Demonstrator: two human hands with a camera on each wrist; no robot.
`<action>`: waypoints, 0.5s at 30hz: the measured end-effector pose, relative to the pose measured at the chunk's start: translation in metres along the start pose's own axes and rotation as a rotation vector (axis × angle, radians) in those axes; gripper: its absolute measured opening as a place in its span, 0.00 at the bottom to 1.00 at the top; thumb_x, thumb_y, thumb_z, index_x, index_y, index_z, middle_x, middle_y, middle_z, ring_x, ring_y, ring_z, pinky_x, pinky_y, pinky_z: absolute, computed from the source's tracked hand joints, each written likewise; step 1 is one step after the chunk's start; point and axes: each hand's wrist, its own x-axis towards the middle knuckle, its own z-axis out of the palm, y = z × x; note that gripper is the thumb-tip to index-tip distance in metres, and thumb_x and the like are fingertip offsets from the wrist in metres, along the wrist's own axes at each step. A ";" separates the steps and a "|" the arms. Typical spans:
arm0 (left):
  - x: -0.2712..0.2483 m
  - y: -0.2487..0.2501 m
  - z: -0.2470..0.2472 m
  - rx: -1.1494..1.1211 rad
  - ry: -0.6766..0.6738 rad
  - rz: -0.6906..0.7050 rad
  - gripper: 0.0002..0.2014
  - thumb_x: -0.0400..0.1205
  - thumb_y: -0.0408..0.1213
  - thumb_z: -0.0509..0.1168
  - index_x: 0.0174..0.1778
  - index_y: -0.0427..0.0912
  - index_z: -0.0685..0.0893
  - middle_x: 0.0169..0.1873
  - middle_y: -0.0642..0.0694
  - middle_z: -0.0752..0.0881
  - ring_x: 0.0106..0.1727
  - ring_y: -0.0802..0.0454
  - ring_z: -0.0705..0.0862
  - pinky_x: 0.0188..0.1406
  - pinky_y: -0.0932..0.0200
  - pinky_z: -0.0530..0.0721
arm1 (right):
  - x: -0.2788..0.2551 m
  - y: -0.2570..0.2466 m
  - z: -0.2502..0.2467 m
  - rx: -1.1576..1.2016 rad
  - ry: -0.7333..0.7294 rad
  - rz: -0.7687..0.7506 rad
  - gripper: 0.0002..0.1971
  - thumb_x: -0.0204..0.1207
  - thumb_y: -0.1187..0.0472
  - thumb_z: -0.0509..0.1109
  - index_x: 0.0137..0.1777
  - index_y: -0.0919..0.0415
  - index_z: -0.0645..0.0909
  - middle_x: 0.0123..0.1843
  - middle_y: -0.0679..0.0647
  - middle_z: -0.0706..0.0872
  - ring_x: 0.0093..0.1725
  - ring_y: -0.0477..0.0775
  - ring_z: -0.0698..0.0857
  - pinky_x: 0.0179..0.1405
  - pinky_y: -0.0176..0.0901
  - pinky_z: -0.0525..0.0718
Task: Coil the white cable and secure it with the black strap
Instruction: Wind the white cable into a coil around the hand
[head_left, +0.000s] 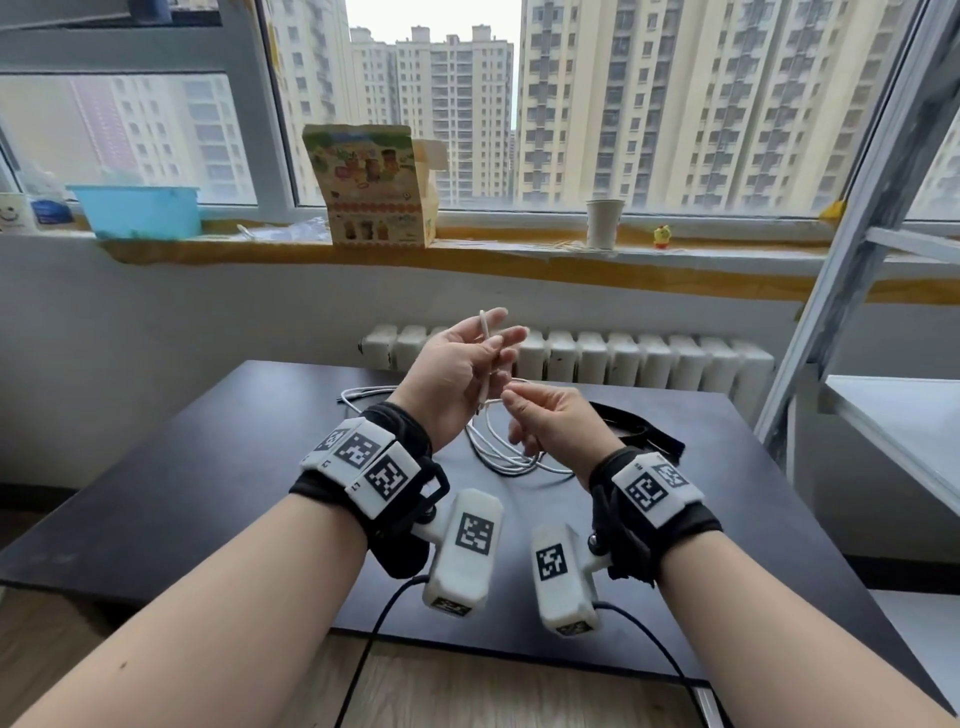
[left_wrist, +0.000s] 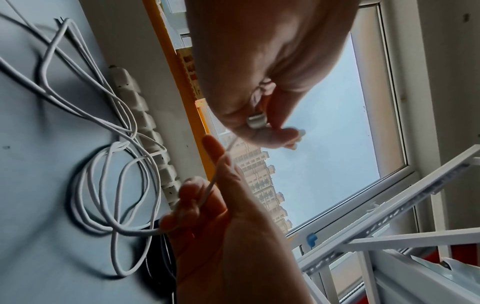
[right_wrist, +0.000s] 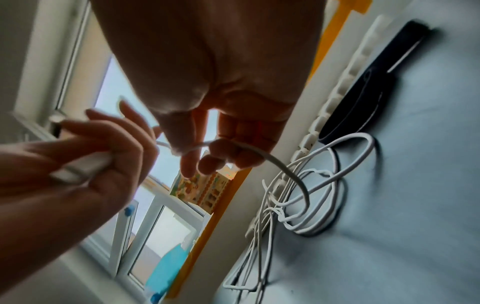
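The white cable (head_left: 506, 462) lies in loose loops on the dark table (head_left: 208, 467). My left hand (head_left: 493, 338), raised above the table, holds one end of the cable upright, fingers curled round the white plug (right_wrist: 80, 168). Just below it my right hand (head_left: 511, 397) pinches the cable (right_wrist: 275, 161) between thumb and fingers, and a short stretch runs taut between the two hands. From there the cable drops to the loops (left_wrist: 137, 233). The black strap (head_left: 649, 431) lies flat on the table behind my right hand, also in the right wrist view (right_wrist: 363, 102), untouched.
A white radiator (head_left: 623, 358) runs behind the table's far edge. The windowsill above carries a blue basin (head_left: 137, 210), a printed carton (head_left: 369, 187) and a paper cup (head_left: 602, 223). A metal shelf frame (head_left: 852, 234) stands at the right.
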 end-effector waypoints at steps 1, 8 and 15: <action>0.002 -0.001 -0.001 -0.015 0.012 0.010 0.16 0.84 0.21 0.52 0.65 0.34 0.75 0.43 0.43 0.88 0.32 0.58 0.87 0.30 0.67 0.85 | -0.001 0.000 0.003 -0.037 -0.029 0.004 0.09 0.81 0.65 0.62 0.54 0.58 0.82 0.24 0.55 0.75 0.16 0.39 0.71 0.21 0.28 0.72; 0.010 -0.011 -0.012 0.001 0.091 0.056 0.17 0.84 0.19 0.50 0.67 0.29 0.73 0.52 0.37 0.87 0.53 0.45 0.87 0.60 0.52 0.83 | -0.001 0.002 0.012 -0.231 -0.138 0.017 0.08 0.80 0.65 0.63 0.55 0.56 0.81 0.22 0.51 0.74 0.22 0.45 0.71 0.26 0.35 0.70; 0.014 -0.016 -0.024 0.368 0.156 0.120 0.17 0.86 0.25 0.52 0.70 0.33 0.73 0.52 0.41 0.87 0.55 0.46 0.86 0.51 0.62 0.84 | -0.006 -0.001 0.008 -0.364 -0.181 -0.045 0.08 0.73 0.63 0.71 0.49 0.61 0.89 0.35 0.60 0.87 0.31 0.49 0.78 0.39 0.43 0.80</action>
